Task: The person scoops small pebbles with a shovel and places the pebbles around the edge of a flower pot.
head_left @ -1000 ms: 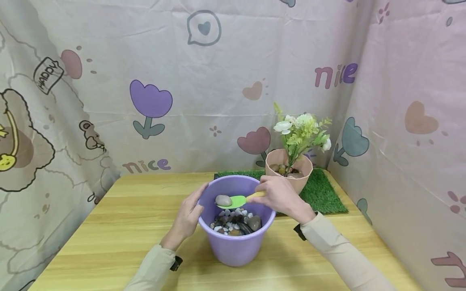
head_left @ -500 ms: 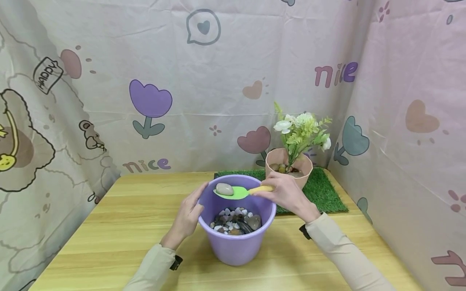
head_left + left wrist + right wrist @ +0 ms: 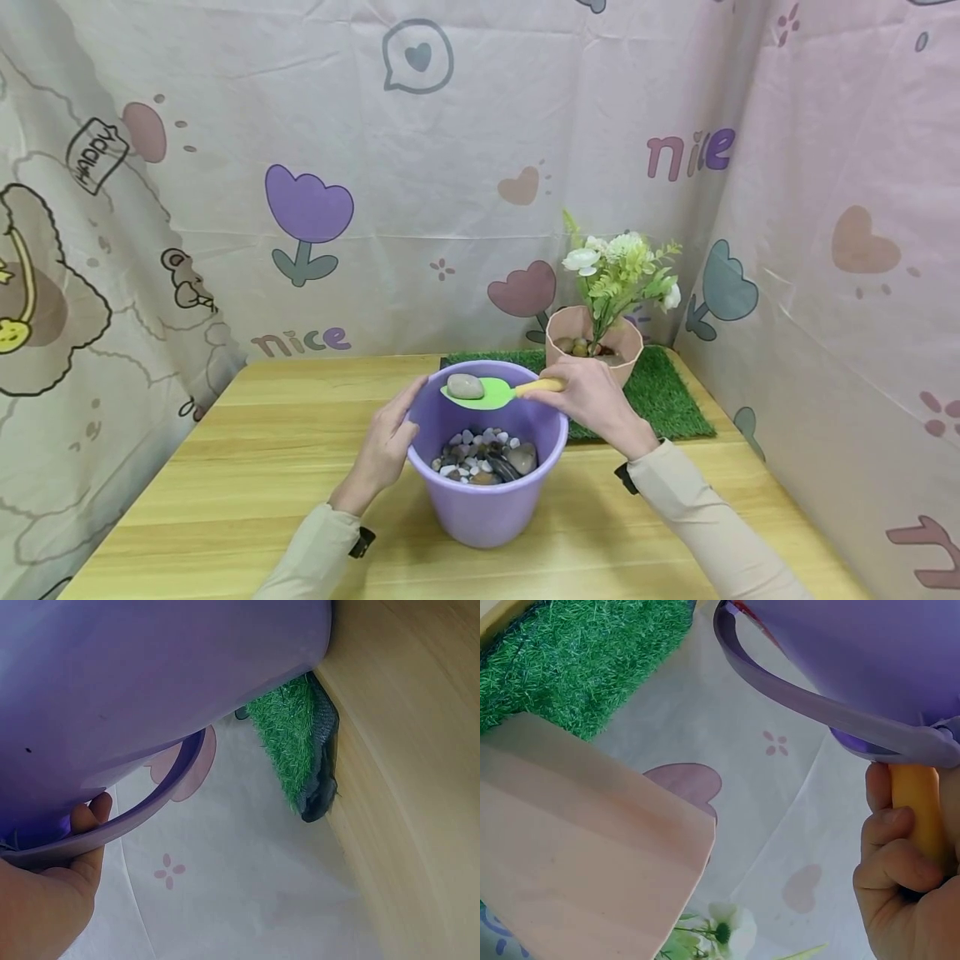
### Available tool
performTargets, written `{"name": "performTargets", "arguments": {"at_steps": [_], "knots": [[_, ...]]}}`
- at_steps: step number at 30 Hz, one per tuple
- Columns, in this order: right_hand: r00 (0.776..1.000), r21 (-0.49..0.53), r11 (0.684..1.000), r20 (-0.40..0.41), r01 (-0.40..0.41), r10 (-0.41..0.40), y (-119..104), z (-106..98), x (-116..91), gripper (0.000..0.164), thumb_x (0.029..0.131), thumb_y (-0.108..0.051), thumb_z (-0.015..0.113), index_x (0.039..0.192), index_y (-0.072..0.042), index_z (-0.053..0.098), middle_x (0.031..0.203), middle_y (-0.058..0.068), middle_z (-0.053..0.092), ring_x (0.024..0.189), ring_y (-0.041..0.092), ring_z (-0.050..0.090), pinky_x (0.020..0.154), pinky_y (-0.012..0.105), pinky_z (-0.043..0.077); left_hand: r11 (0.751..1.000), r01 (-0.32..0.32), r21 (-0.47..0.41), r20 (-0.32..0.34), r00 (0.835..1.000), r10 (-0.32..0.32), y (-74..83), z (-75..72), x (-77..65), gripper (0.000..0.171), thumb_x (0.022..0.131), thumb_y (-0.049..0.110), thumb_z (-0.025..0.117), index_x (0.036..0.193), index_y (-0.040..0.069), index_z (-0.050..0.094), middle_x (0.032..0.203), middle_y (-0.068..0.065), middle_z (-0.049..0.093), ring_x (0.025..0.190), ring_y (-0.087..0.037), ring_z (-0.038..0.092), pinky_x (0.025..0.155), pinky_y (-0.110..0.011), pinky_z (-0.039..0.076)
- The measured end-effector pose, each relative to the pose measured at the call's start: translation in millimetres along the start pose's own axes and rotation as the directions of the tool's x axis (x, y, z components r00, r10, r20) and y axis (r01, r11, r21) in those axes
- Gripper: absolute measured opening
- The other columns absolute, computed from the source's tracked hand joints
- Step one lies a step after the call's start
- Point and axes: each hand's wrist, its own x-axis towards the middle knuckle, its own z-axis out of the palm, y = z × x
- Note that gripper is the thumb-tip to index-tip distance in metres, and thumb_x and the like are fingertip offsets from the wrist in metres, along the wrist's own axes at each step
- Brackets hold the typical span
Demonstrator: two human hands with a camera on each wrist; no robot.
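A purple bucket [image 3: 487,512] stands on the table, with small white, black and brown stones [image 3: 480,457] in its bottom. At the left side of its rim my left hand [image 3: 384,446] grips it; in the left wrist view the fingers [image 3: 88,817] curl at the bucket's handle [image 3: 161,795]. My right hand [image 3: 588,400] holds a small trowel [image 3: 497,395] by its yellow handle [image 3: 916,814] over the right rim. The green blade lies about level above the bucket's opening, bearing one smooth grey stone [image 3: 465,386] near its tip.
Just behind the bucket, a pink pot [image 3: 628,367] with white artificial flowers [image 3: 626,262] and stones stands on a green turf mat [image 3: 663,400]. Wooden tabletop [image 3: 300,433] extends to the left. Printed cloth [image 3: 435,167] hangs behind and at both sides.
The trowel with the grey stone has risen from inside the bucket to about rim height, the right hand shifting slightly right. It is nearly still over the last half second. The left hand stays put.
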Motion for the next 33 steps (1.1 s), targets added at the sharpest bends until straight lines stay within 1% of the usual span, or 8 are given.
{"name": "performTargets", "arguments": {"at_steps": [3,10,15,20,26,30,33], "knots": [[1.000,-0.006,1.000,-0.008,-0.002,0.002,-0.2,0.4,0.2,0.015,0.071,-0.038,0.083,0.077,-0.025,0.078,0.068,-0.015,0.058,0.053,-0.002,0.047,0.046,0.013,0.041,1.000,-0.001,0.001,0.001,1.000,0.001,0.0,-0.2,0.3,0.063,0.081,-0.001,0.042,0.144,-0.004,0.044,0.145,-0.021,0.050,0.134,-0.035,0.048,0.110,-0.052,0.038],[1.000,-0.048,0.999,-0.015,0.014,-0.015,-0.2,0.4,1.0,0.017,0.072,-0.041,0.082,0.077,-0.025,0.077,0.067,-0.014,0.052,0.052,-0.001,0.043,0.046,0.015,0.038,1.000,0.005,-0.012,-0.003,1.000,-0.005,1.1,-1.2,1.0,0.063,0.082,-0.001,0.042,0.145,-0.002,0.044,0.146,-0.020,0.049,0.135,-0.034,0.048,0.111,-0.050,0.038],[1.000,-0.050,0.999,-0.006,0.010,-0.010,0.4,0.9,0.2,0.016,0.073,-0.041,0.082,0.077,-0.027,0.077,0.066,-0.015,0.048,0.051,-0.001,0.041,0.045,0.016,0.036,1.000,0.006,-0.001,-0.005,1.000,-0.006,1.1,-1.1,0.9,0.063,0.082,-0.001,0.042,0.144,-0.003,0.045,0.146,-0.019,0.050,0.135,-0.034,0.048,0.111,-0.049,0.038],[1.000,-0.044,0.999,-0.018,0.024,-0.024,1.1,1.6,-1.4,0.014,0.071,-0.040,0.083,0.077,-0.029,0.078,0.064,-0.016,0.045,0.050,-0.001,0.039,0.044,0.015,0.035,1.000,0.001,0.008,-0.002,1.000,-0.001,0.1,-0.1,0.1,0.063,0.081,-0.001,0.042,0.144,-0.004,0.044,0.145,-0.022,0.050,0.134,-0.035,0.048,0.111,-0.050,0.038],[0.998,-0.042,0.998,-0.032,0.043,-0.045,2.0,1.9,-0.7,0.017,0.072,-0.042,0.082,0.080,-0.027,0.079,0.064,-0.015,0.045,0.051,-0.001,0.039,0.044,0.014,0.034,1.000,0.007,-0.003,0.001,1.000,-0.007,0.7,-1.3,1.0,0.063,0.081,-0.001,0.042,0.145,-0.002,0.044,0.146,-0.020,0.049,0.134,-0.034,0.048,0.110,-0.051,0.039],[0.999,-0.039,0.999,-0.024,0.034,-0.035,2.3,1.4,0.0,0.019,0.071,-0.041,0.083,0.082,-0.026,0.080,0.064,-0.014,0.045,0.051,-0.001,0.039,0.044,0.015,0.035,1.000,0.001,0.008,0.002,1.000,-0.001,0.4,-2.0,2.3,0.063,0.081,-0.001,0.043,0.144,-0.003,0.045,0.146,-0.019,0.050,0.134,-0.034,0.049,0.110,-0.051,0.039],[1.000,-0.050,0.998,-0.013,0.024,-0.025,2.1,0.6,-0.2,0.018,0.071,-0.040,0.084,0.082,-0.027,0.080,0.064,-0.015,0.045,0.051,0.000,0.039,0.044,0.015,0.035,1.000,-0.003,0.010,0.013,1.000,0.002,0.7,-2.1,2.7,0.062,0.082,-0.001,0.043,0.144,-0.003,0.045,0.146,-0.018,0.050,0.134,-0.034,0.048,0.110,-0.051,0.039]]}}
